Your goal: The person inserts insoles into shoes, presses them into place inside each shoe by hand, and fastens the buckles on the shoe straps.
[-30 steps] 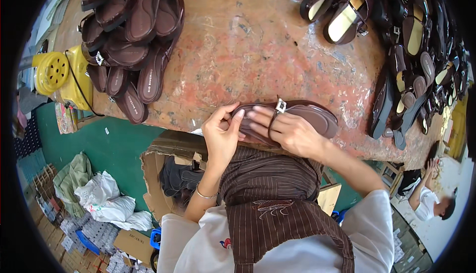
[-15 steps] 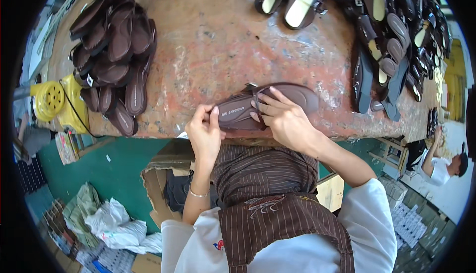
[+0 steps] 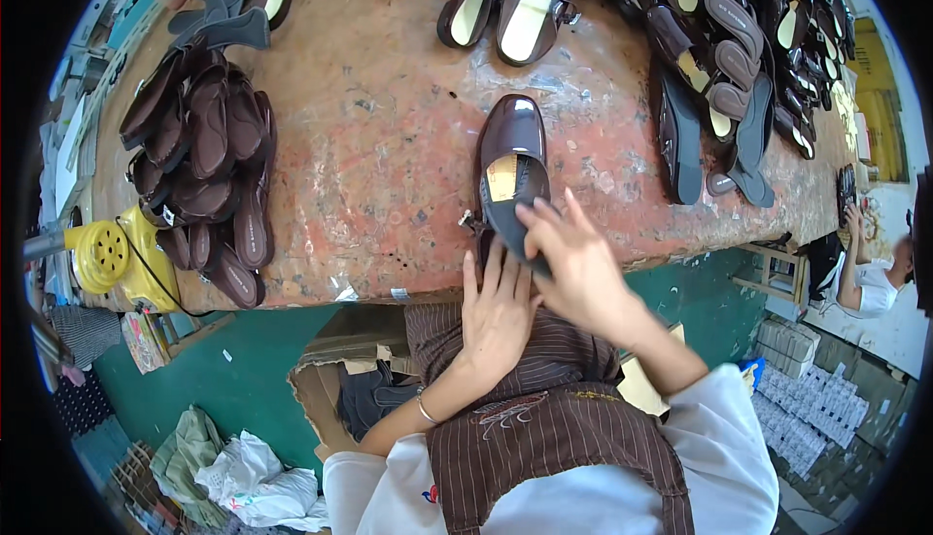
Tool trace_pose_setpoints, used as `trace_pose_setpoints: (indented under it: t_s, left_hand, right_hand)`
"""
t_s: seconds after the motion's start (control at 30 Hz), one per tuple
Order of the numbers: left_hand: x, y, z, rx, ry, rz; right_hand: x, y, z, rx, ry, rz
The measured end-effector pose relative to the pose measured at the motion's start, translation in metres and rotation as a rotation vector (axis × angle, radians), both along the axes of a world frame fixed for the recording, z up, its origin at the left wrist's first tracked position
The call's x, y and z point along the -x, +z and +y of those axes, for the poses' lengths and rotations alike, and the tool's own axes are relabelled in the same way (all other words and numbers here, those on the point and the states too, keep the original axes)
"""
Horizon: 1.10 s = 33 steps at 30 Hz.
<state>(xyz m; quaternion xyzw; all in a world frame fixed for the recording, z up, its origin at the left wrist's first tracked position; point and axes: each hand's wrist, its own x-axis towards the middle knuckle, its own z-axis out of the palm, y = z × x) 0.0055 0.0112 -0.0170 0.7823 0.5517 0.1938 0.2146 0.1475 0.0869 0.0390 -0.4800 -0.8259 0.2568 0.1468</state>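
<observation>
A shiny dark brown shoe lies at the table's near edge with its toe pointing away from me. Pale yellow lining shows in its opening, and a buckle sits at its left side. A dark grey insole slants over the opening, its front end reaching into the shoe. My right hand is closed on the insole's right edge, the forefinger raised. My left hand lies over the heel end, its fingers stretched out and touching there. The hands hide most of the heel.
Brown insoles are piled at the left, near a yellow device. Patent shoes stand at the far side, and more shoes and insoles crowd the right. A cardboard box is below the table. Another person sits far right.
The shoe has turned from lying sideways to toe away. The insole, brown face up over it before, now shows its grey underside. My left hand has moved right to the heel end.
</observation>
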Motion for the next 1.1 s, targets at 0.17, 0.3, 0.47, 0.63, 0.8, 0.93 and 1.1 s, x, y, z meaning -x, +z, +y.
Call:
trace_pose_setpoints:
  t_s: [0.17, 0.3, 0.47, 0.63, 0.8, 0.93, 1.1]
  left_hand:
    - [-0.002, -0.015, -0.002, 0.044, -0.057, 0.106]
    - [-0.007, -0.022, 0.000, 0.009, -0.020, 0.135]
    - [-0.021, -0.024, 0.000, -0.055, 0.059, 0.069]
    - [-0.019, -0.028, -0.003, -0.001, 0.052, 0.120]
    - [-0.028, -0.034, -0.004, -0.020, 0.086, 0.032]
    - [-0.021, -0.039, -0.005, -0.004, 0.018, 0.151]
    - [-0.017, -0.043, -0.010, -0.030, 0.128, -0.005]
  right_hand:
    - [0.020, -0.047, 0.019, -0.269, -0.096, -0.106]
    - [0.048, -0.037, 0.057, 0.065, -0.077, -0.271]
    - [0.038, -0.069, 0.022, -0.463, -0.201, -0.213]
    - [0.052, -0.060, 0.046, -0.110, -0.133, -0.256]
    - [0.044, -0.061, 0.019, -0.312, -0.170, -0.368]
    - [0.055, -0.034, 0.071, 0.246, -0.082, -0.456]
    - [0.058, -0.082, 0.019, -0.492, -0.239, -0.278]
